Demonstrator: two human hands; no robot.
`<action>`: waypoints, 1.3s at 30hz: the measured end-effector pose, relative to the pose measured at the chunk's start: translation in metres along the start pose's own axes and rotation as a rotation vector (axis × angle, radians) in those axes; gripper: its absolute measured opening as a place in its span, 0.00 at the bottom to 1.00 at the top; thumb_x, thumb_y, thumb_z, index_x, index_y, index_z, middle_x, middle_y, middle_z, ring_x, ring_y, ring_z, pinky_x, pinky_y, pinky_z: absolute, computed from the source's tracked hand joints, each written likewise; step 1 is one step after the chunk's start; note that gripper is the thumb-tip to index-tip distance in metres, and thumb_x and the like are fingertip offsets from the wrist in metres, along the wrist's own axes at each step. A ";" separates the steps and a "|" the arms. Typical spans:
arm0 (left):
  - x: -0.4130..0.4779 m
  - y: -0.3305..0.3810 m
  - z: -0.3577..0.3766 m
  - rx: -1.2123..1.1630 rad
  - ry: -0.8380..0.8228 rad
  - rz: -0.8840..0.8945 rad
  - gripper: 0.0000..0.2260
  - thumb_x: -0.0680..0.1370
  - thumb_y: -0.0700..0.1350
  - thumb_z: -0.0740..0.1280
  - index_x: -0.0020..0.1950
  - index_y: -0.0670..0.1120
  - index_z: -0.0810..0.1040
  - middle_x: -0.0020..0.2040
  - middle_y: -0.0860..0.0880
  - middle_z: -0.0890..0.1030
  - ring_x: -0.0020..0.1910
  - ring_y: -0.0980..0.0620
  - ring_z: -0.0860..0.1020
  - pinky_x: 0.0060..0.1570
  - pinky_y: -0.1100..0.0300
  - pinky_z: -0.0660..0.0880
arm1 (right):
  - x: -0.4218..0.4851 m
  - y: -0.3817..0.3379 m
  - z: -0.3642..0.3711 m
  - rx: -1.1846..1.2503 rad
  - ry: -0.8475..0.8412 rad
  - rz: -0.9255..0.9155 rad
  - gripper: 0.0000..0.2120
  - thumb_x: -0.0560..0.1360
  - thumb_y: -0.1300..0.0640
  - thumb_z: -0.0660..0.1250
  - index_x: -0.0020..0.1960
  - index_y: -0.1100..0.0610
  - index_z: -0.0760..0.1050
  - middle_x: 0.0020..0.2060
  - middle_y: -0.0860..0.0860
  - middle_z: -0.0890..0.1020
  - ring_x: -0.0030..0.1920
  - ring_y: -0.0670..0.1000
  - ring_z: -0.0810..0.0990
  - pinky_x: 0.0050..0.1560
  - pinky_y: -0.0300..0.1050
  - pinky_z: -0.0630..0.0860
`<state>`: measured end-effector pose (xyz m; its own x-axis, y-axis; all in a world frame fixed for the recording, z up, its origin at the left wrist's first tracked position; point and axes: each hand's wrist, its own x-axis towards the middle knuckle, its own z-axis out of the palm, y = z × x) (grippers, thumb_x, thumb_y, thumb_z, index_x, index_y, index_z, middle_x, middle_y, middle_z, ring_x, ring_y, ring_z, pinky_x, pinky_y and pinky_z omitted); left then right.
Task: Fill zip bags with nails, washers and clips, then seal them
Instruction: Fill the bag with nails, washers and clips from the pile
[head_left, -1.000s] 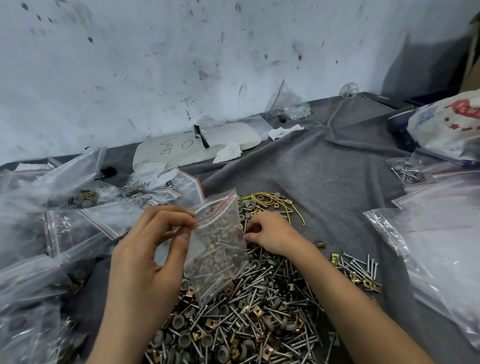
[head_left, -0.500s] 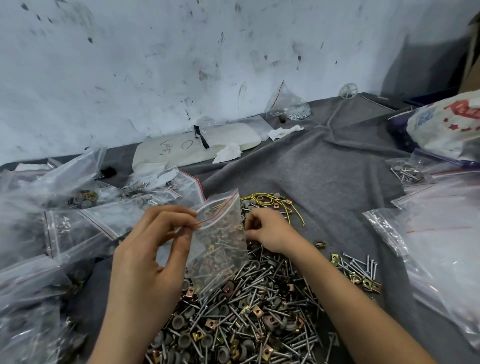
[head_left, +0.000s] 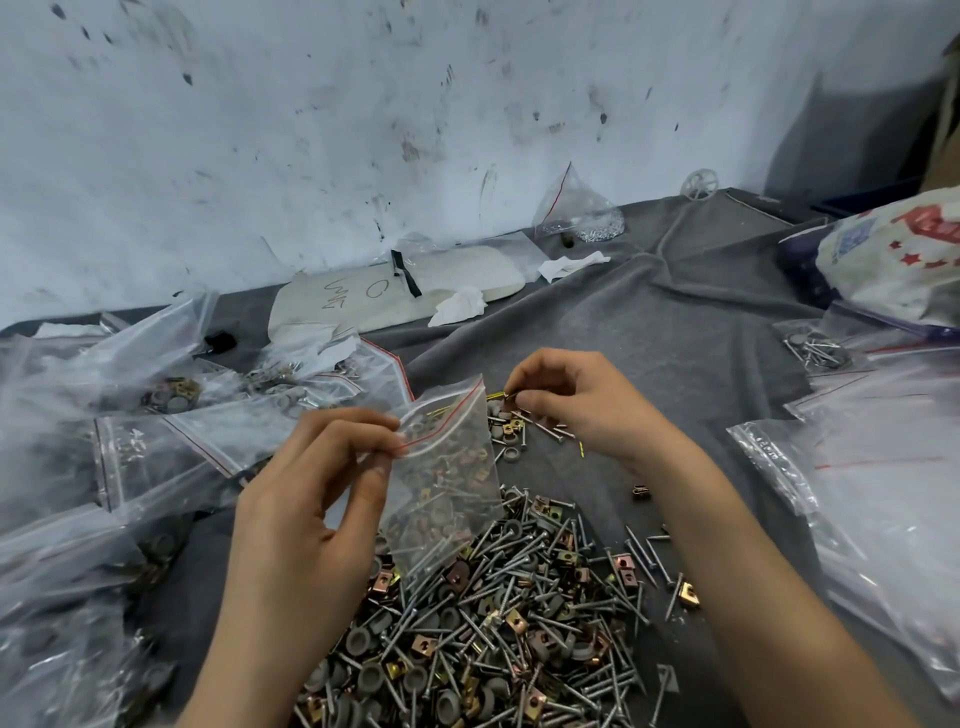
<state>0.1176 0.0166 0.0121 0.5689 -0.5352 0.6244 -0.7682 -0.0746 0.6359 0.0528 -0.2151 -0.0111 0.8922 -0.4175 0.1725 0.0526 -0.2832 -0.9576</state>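
My left hand (head_left: 311, 488) pinches the red-striped rim of a clear zip bag (head_left: 447, 478), holding it up over the pile. The bag holds nails, washers and clips in its lower part and its mouth is open. My right hand (head_left: 576, 405) is lifted just right of the bag's mouth, fingers pinched on thin yellow wire pieces (head_left: 498, 396). Below both hands lies a big pile of nails, grey washers and brass clips (head_left: 498, 623) on the grey cloth (head_left: 649, 338).
Many clear zip bags (head_left: 156, 452), some filled, cover the left side. More bags (head_left: 883, 493) lie at the right, under a printed sack (head_left: 904, 260). A white foam board (head_left: 405, 291) and a small filled bag (head_left: 576, 218) sit by the wall.
My right hand rose from the yellow wires on the cloth, bringing wire pieces up to the bag's mouth. My left hand kept holding the bag.
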 end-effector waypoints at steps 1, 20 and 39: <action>0.000 0.000 0.000 -0.001 -0.001 0.002 0.06 0.75 0.40 0.63 0.44 0.49 0.78 0.50 0.56 0.80 0.53 0.59 0.79 0.52 0.69 0.75 | -0.002 -0.005 -0.002 0.003 -0.017 -0.021 0.12 0.74 0.72 0.65 0.42 0.56 0.76 0.37 0.50 0.82 0.35 0.41 0.77 0.35 0.30 0.72; -0.002 0.008 0.011 -0.007 -0.088 0.097 0.08 0.77 0.47 0.60 0.45 0.48 0.79 0.52 0.55 0.79 0.54 0.53 0.79 0.50 0.53 0.77 | -0.040 -0.072 0.005 -0.191 -0.063 -0.349 0.13 0.73 0.64 0.70 0.54 0.50 0.80 0.44 0.46 0.83 0.44 0.44 0.78 0.44 0.34 0.72; -0.001 0.006 0.006 0.036 -0.053 0.066 0.09 0.77 0.48 0.60 0.45 0.48 0.79 0.52 0.56 0.79 0.54 0.57 0.79 0.51 0.57 0.75 | 0.002 0.031 0.015 -0.833 -0.388 0.438 0.05 0.72 0.62 0.70 0.47 0.55 0.80 0.49 0.53 0.82 0.47 0.50 0.79 0.46 0.42 0.75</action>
<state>0.1102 0.0113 0.0125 0.5006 -0.5841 0.6390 -0.8142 -0.0668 0.5768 0.0629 -0.2115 -0.0443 0.8496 -0.3618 -0.3837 -0.5108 -0.7456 -0.4279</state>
